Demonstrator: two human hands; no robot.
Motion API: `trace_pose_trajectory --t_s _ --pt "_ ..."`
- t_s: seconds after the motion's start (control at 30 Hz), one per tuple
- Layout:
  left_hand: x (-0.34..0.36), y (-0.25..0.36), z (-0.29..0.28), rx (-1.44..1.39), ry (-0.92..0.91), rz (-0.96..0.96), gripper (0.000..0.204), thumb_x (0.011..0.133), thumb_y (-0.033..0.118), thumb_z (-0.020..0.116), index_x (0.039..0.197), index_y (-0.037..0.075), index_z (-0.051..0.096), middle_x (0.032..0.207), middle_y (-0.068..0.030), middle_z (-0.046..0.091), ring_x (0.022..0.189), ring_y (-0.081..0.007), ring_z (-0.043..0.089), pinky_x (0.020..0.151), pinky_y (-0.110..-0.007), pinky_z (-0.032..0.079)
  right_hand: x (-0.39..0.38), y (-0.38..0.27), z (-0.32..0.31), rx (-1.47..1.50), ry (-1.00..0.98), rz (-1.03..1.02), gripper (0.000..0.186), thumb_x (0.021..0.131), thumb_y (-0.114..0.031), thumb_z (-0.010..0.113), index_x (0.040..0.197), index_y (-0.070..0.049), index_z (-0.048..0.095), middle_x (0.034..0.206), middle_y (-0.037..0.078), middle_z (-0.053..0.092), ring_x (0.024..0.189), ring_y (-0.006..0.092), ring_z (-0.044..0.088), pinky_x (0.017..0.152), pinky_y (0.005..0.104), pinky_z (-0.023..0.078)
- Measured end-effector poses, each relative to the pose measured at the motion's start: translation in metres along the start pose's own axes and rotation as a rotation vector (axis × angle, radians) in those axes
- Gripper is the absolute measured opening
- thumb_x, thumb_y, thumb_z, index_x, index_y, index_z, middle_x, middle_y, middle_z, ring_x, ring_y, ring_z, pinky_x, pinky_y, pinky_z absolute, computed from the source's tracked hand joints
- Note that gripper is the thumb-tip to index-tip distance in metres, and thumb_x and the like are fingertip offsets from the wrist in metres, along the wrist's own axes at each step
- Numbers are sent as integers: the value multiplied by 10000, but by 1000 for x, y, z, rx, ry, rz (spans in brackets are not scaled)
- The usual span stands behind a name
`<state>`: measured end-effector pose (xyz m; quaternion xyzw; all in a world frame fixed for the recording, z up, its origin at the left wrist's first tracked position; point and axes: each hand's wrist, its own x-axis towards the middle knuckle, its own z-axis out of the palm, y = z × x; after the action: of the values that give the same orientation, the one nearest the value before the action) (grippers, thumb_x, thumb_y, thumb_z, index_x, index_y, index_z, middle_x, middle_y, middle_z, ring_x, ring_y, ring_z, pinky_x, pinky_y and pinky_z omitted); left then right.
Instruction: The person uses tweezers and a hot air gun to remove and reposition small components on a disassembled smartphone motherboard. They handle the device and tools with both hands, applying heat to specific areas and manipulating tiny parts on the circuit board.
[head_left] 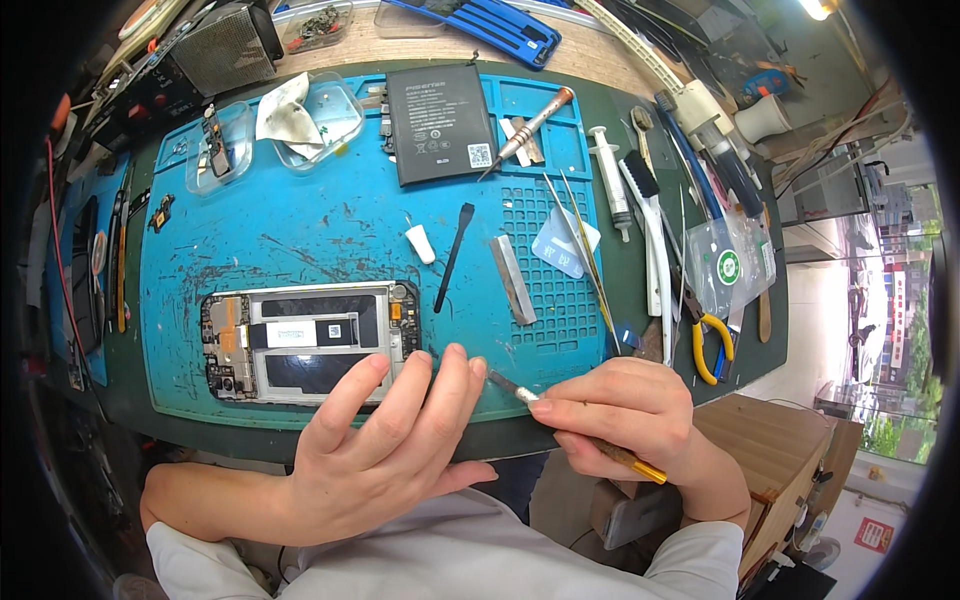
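My left hand (395, 445) is raised at the lower middle, fingers stretched and slightly apart, its fingertips beside the lower right of an opened phone (270, 373) whose boards and inner frame show. My right hand (625, 420) is closed around a slim hobby-knife-like tool (645, 468) with a gold handle and silver collar. The tool's narrow tip points left, reaching close to the fingertip of my left index finger; whether they touch I cannot tell. The phone lies on the blue silicone mat (190, 255).
A black battery (430, 120), screwdriver (540, 118) and small trays (215, 170) sit across the back of the mat. A black strip (453, 258), white piece (420, 243), metal bar (512, 280) and tweezers (585, 255) lie mid-mat. A syringe (611, 185), brushes and yellow-handled pliers (715, 355) lie to the right.
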<state>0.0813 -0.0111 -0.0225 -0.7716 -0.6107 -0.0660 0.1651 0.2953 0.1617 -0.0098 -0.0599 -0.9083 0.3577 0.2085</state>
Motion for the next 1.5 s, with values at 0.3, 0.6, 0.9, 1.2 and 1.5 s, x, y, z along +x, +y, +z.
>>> trace_pose_trajectory --t_s 0.3,0.6,0.9,1.2,1.5 --pt "1 0 -1 -36 7 -17 645 919 634 613 1245 106 787 1280 -3 700 1200 -163 612 1136 -415 428 -1 3 2 5 7 -18 344 773 20 844 1110 -30 793 1001 94 787 764 218 748 617 314 580" --pt "1 1 0 -67 6 -39 632 924 610 620 1248 95 787 1277 -16 702 1190 -170 617 1127 -419 444 -3 2 5 -57 14 -61 322 820 -56 844 1136 -27 794 1027 72 778 758 195 722 598 307 550" --pt "2 -9 -8 -211 -69 -24 715 957 635 627 1328 32 731 1389 -82 659 1246 -247 577 1159 -488 372 -3 5 9 -105 32 -83 350 814 -82 848 1158 -53 789 1007 42 745 697 175 660 564 308 515" --pt "-6 -18 -5 -287 3 -21 599 946 544 681 1304 69 753 1374 -69 682 1261 -244 603 1168 -501 345 -4 2 12 -85 45 -47 384 761 -38 861 1139 -69 798 1064 73 762 738 201 670 598 312 499" --pt "-6 -15 -1 -277 9 -22 472 924 357 724 1304 79 757 1368 -60 679 1261 -245 602 1163 -499 350 -5 3 13 -171 46 -96 435 702 7 869 1124 -76 806 1096 70 759 685 177 640 574 291 484"
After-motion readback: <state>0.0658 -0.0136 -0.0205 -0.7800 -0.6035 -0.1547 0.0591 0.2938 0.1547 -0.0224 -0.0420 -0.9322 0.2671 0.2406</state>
